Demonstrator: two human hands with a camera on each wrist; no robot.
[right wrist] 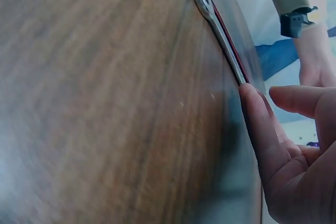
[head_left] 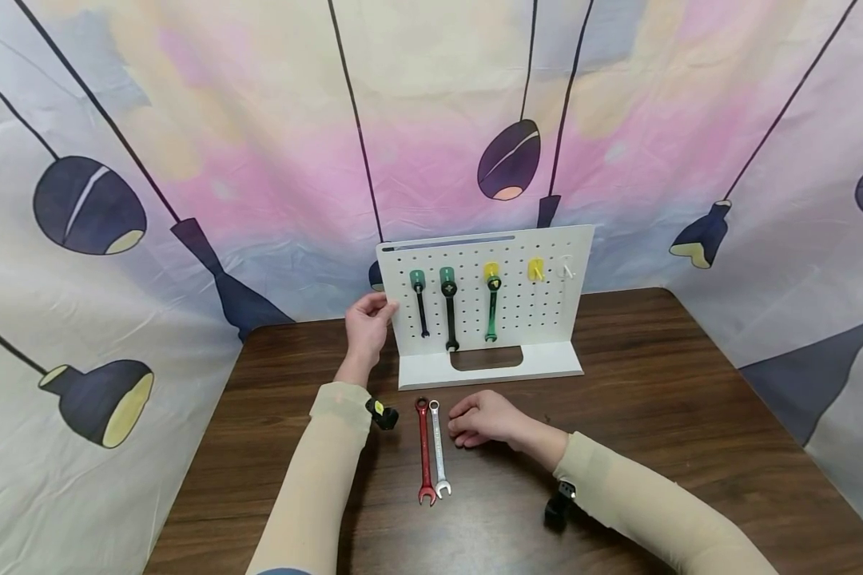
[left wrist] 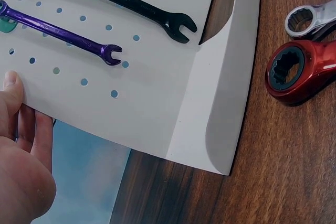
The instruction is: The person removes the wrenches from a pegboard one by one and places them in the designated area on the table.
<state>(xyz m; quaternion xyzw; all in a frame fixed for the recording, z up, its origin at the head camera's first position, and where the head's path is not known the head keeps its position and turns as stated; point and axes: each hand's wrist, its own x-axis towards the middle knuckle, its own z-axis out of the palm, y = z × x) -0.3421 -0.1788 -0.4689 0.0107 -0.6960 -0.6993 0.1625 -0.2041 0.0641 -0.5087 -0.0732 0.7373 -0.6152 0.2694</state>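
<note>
Left hand [head_left: 366, 326] pinches the board [head_left: 472, 319] at its left edge. Right hand [head_left: 489, 418], loosely curled, holding nothing, is before the board. Its hooks [head_left: 447, 274] carry three wrenches [head_left: 451, 319].

Hands [head_left: 365, 329] [head_left: 487, 418] — one pinching pegboard [head_left: 557, 361], one beside wrenches [head_left: 425, 455] [head_left: 439, 447]

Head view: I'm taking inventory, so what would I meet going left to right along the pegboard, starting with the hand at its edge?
Left hand → purple wrench → dark wrench → green wrench → bare yellow hook → pale hook.
</note>
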